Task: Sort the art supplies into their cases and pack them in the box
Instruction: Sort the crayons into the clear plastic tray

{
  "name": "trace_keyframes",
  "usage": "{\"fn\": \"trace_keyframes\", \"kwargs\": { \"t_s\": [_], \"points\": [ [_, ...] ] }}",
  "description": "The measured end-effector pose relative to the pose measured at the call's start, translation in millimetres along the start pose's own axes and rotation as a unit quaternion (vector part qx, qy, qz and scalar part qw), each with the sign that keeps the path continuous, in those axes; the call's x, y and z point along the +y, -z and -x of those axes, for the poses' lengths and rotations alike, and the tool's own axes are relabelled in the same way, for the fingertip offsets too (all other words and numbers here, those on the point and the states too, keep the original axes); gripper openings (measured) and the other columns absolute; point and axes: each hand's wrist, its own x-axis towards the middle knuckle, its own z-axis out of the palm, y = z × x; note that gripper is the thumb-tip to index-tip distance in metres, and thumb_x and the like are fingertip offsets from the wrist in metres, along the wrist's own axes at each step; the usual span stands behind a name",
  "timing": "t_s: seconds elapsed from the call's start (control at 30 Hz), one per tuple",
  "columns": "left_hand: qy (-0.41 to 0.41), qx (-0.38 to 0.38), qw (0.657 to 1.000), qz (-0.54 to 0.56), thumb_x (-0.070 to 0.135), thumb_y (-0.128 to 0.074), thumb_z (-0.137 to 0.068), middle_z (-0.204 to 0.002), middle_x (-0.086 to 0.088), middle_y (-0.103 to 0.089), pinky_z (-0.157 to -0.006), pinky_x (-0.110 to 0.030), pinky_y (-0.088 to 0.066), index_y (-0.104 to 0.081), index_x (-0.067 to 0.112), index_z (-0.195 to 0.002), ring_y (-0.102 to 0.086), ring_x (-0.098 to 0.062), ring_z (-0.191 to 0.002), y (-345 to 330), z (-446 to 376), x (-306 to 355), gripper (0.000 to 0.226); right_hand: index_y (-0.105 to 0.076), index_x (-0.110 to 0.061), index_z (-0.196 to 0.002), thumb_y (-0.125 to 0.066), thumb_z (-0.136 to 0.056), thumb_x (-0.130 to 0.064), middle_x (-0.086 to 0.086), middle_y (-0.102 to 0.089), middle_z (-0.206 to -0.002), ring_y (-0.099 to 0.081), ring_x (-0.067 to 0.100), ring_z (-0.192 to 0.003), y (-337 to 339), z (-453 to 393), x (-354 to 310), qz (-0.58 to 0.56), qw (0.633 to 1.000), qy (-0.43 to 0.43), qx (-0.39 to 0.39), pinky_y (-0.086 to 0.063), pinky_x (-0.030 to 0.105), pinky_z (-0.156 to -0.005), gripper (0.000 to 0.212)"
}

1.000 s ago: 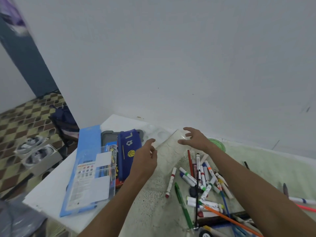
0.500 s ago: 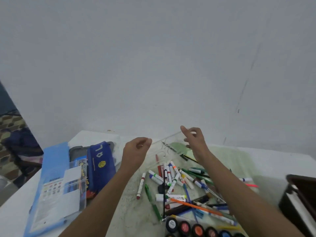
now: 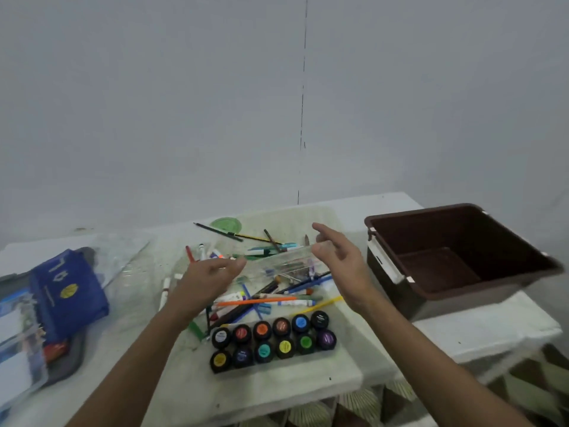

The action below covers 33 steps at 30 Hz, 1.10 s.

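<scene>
Between my two hands a clear plastic case (image 3: 278,260) hangs lengthwise over a heap of markers, pencils and brushes (image 3: 264,298) on the white table. My left hand (image 3: 209,277) pinches the case's left end. My right hand (image 3: 338,260) holds its right end between thumb and fingers. A tray with two rows of paint pots (image 3: 272,340) lies just in front of the heap. An open brown box (image 3: 462,257) stands at the right, a short way from my right hand; nothing shows inside it.
A blue pencil pouch (image 3: 67,288) lies at the left on a grey case (image 3: 72,359), beside a blue marker pack (image 3: 17,337). A clear plastic sheet (image 3: 123,254) and a green protractor (image 3: 226,224) lie further back. The table's edge (image 3: 492,340) is below the box.
My view has swung right, bringing the brown box and paint pots into sight. Both hands moved right over the heap with the clear case between them.
</scene>
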Motion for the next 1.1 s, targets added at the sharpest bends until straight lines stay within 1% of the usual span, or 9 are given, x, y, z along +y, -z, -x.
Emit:
{"fn": "trace_keyframes", "kwargs": {
  "t_s": [0.1, 0.23, 0.3, 0.4, 0.53, 0.6, 0.83, 1.0, 1.1],
  "points": [
    [-0.022, 0.025, 0.998, -0.044, 0.082, -0.061, -0.055, -0.104, 0.009, -0.071, -0.088, -0.033, -0.050, -0.073, 0.032, -0.098, -0.065, -0.004, -0.091, -2, 15, -4, 0.067, -0.057, -0.028, -0.128, -0.067, -0.085, -0.037, -0.009, -0.054, -0.132, -0.048, -0.003, -0.121, 15, 15, 11, 0.100, 0.992, -0.032, -0.076, -0.040, 0.010, -0.095, 0.045],
    [-0.036, 0.069, 0.994, -0.081, 0.061, -0.072, -0.058, -0.115, 0.002, -0.067, -0.083, -0.022, -0.043, -0.070, 0.021, -0.109, -0.062, -0.008, -0.098, -6, 34, -12, 0.064, -0.056, -0.029, -0.129, -0.072, -0.066, -0.055, -0.010, -0.061, -0.125, -0.053, -0.008, -0.115, 25, 25, 22, 0.165, 0.974, -0.054, -0.147, -0.042, 0.023, -0.104, 0.070],
    [-0.058, 0.078, 0.992, -0.083, 0.065, -0.079, -0.054, -0.124, 0.002, -0.063, -0.093, -0.023, -0.042, -0.069, 0.018, -0.111, -0.057, -0.008, -0.110, -8, 44, -18, 0.074, -0.057, -0.040, -0.124, -0.080, -0.061, -0.056, -0.012, -0.061, -0.124, -0.053, -0.005, -0.117, 31, 27, 27, 0.160, 0.968, -0.057, -0.184, -0.043, 0.026, -0.103, 0.070],
    [-0.076, 0.063, 0.986, -0.135, 0.076, -0.074, -0.042, -0.135, 0.002, -0.054, -0.106, -0.025, -0.033, -0.066, 0.016, -0.120, -0.047, -0.008, -0.124, -5, 57, -28, 0.099, -0.058, -0.055, -0.113, -0.088, -0.052, -0.051, -0.012, -0.060, -0.126, -0.055, 0.000, -0.118, 37, 31, 33, 0.173, 0.956, -0.062, -0.228, -0.043, 0.028, -0.103, 0.068],
    [-0.085, 0.012, 0.979, -0.186, 0.090, -0.058, -0.035, -0.137, -0.001, -0.052, -0.101, -0.019, -0.030, -0.061, 0.012, -0.126, -0.043, -0.003, -0.118, -10, 75, -43, 0.121, -0.055, -0.047, -0.122, -0.086, -0.049, -0.059, -0.014, -0.052, -0.133, -0.047, 0.001, -0.123, 42, 38, 50, 0.272, 0.937, -0.036, -0.216, -0.040, 0.030, -0.105, 0.081],
    [-0.078, 0.017, 0.980, -0.182, 0.089, -0.061, -0.035, -0.136, -0.002, -0.052, -0.101, -0.019, -0.032, -0.060, 0.011, -0.127, -0.043, -0.002, -0.117, -14, 83, -50, 0.120, -0.052, -0.048, -0.125, -0.084, -0.046, -0.064, -0.011, -0.049, -0.134, -0.044, 0.004, -0.125, 42, 40, 58, 0.292, 0.931, -0.038, -0.214, -0.039, 0.034, -0.107, 0.087],
    [-0.073, 0.040, 0.980, -0.178, 0.060, -0.083, -0.045, -0.141, 0.000, -0.047, -0.102, -0.022, -0.033, -0.049, 0.019, -0.137, -0.038, -0.003, -0.122, -24, 93, -56, 0.106, -0.043, -0.050, -0.132, -0.088, -0.049, -0.055, -0.014, -0.048, -0.134, -0.039, 0.001, -0.127, 44, 47, 72, 0.259, 0.938, -0.046, -0.227, -0.037, 0.032, -0.109, 0.095],
    [-0.080, 0.031, 0.981, -0.175, 0.076, -0.073, -0.043, -0.132, 0.016, -0.043, -0.095, -0.006, -0.029, -0.051, 0.026, -0.135, -0.041, 0.002, -0.119, -26, 95, -63, 0.107, -0.042, -0.040, -0.137, -0.092, -0.051, -0.044, -0.014, -0.051, -0.131, -0.047, 0.005, -0.124, 41, 57, 79, 0.205, 0.949, -0.054, -0.235, -0.046, 0.034, -0.103, 0.099],
    [-0.080, 0.026, 0.980, -0.179, 0.078, -0.072, -0.043, -0.131, 0.018, -0.039, -0.098, -0.016, -0.033, -0.049, 0.026, -0.135, -0.040, 0.000, -0.120, -26, 94, -64, 0.108, -0.043, -0.036, -0.137, -0.092, -0.053, -0.034, -0.012, -0.050, -0.132, -0.052, 0.006, -0.120, 41, 61, 81, 0.177, 0.955, -0.061, -0.230, -0.051, 0.032, -0.096, 0.097]
  ]
}}
